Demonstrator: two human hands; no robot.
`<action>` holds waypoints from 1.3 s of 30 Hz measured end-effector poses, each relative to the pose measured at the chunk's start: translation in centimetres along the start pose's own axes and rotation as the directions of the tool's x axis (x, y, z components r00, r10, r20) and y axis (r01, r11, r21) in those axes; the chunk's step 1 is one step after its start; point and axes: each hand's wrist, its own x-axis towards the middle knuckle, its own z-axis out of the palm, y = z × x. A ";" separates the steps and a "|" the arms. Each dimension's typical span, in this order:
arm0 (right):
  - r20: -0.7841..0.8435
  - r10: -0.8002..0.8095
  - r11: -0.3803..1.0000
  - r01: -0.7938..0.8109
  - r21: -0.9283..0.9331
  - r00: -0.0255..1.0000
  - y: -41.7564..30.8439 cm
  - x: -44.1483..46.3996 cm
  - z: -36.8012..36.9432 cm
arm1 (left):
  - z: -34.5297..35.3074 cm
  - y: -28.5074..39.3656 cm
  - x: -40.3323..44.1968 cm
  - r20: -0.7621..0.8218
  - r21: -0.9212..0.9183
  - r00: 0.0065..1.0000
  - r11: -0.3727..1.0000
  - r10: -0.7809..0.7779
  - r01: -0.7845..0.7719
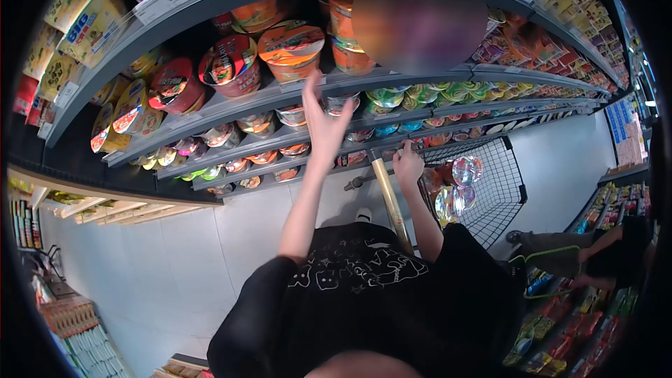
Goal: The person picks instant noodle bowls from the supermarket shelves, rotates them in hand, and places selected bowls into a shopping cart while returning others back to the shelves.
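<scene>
My left hand [326, 122] reaches up in front of the shelf with fingers stretched and apart, holding nothing. Its fingertips are nearest to an orange instant noodle cup [290, 56] on the upper shelf; whether they touch it I cannot tell. Red noodle cups [229, 66] stand to the left of that cup. Lower down, my right hand [408, 166] has its fingers curled at the near rim of a wire shopping cart [498, 189], beside the yellow push handle [388, 196]. Several shiny-lidded packages [465, 170] lie inside the cart.
Lower shelves hold rows of green-lidded cups [387, 98] and other packs. At the right, a person in dark clothing [616, 252] stands with a green-rimmed basket [553, 255] near another stocked shelf. A blurred round patch hides part of the upper shelf.
</scene>
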 end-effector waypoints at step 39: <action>0.454 -0.561 0.058 -0.513 0.856 0.692 1.5 3.9 -6.7 | 4.0 3.1 -9.9 0.265 -0.263 0.731 0.682 -0.628 0.682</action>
